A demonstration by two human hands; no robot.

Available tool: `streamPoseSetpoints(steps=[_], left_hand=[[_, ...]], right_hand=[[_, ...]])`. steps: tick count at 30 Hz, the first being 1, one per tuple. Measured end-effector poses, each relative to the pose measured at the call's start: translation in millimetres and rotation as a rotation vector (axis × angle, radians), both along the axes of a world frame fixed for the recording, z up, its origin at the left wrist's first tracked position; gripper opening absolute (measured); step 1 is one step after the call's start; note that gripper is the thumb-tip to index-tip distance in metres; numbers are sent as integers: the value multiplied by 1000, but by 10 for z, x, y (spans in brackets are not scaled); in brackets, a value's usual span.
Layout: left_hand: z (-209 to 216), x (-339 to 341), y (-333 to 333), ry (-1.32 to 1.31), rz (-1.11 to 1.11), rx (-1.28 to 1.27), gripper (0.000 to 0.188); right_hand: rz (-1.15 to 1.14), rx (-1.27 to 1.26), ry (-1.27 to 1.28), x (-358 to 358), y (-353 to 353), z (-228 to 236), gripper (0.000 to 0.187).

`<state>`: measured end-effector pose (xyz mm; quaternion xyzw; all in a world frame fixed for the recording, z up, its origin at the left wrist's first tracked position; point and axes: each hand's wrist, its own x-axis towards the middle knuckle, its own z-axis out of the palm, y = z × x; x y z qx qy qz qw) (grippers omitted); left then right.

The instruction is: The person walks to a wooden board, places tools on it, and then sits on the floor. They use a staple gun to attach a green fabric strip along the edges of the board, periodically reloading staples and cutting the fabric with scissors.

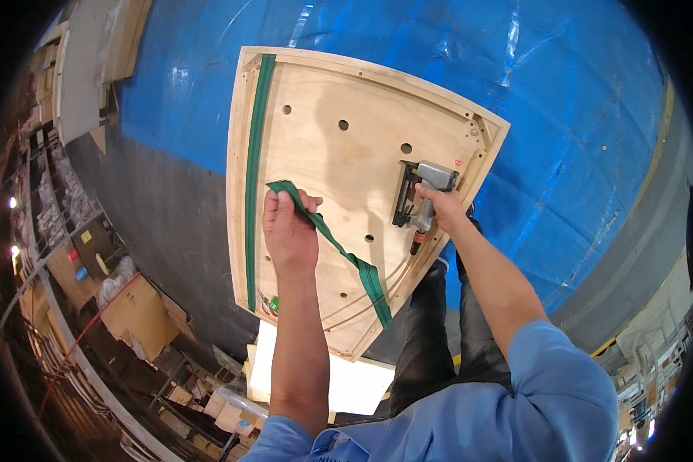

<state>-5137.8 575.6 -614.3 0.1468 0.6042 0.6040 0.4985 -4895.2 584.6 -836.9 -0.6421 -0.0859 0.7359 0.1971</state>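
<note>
Forearms in blue sleeves rise from below. Left hand (pixel 289 231) clenches green webbing strap (pixel 339 246), drawn taut diagonally across plywood seat panel (pixel 339 154); right hand (pixel 443 206) grips pneumatic stapler (pixel 420 192), nose on panel. Second strap (pixel 252 169) lies along left edge. Blue tarpaulin (pixel 562 115) lies beneath.

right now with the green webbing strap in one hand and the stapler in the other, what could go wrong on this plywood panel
1. The left hand pinches the green webbing strap on the pale plywood panel with round holes; if the grey pneumatic stapler in the right hand fires close by, fingers could be hit.
2. The strap runs slack and diagonal, so it might get fixed crooked or loose.
3. The panel's lower corner overhangs the blue tarp-covered surface; pressing there might tip it.
</note>
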Motion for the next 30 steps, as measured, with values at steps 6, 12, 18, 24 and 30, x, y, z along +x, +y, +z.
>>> streamPoseSetpoints(steps=[6,12,18,24,30], left_hand=[[199,-55,-148,-39,45,95,19],[322,-136,-522,-122,13,195,21],[527,-234,-725,150,-85,114,22],[117,-1195,-1233,-159,182,129,33],[-836,-751,-1868,-573,64,-530,86]], right_hand=[[351,56,-397,56,-205,155,60],[703,252,-169,-355,-1033,929,61],[525,13,538,-571,-1673,928,40],[59,-55,801,93,-1524,1356,20],[241,240,378,-170,-1850,1688,15]])
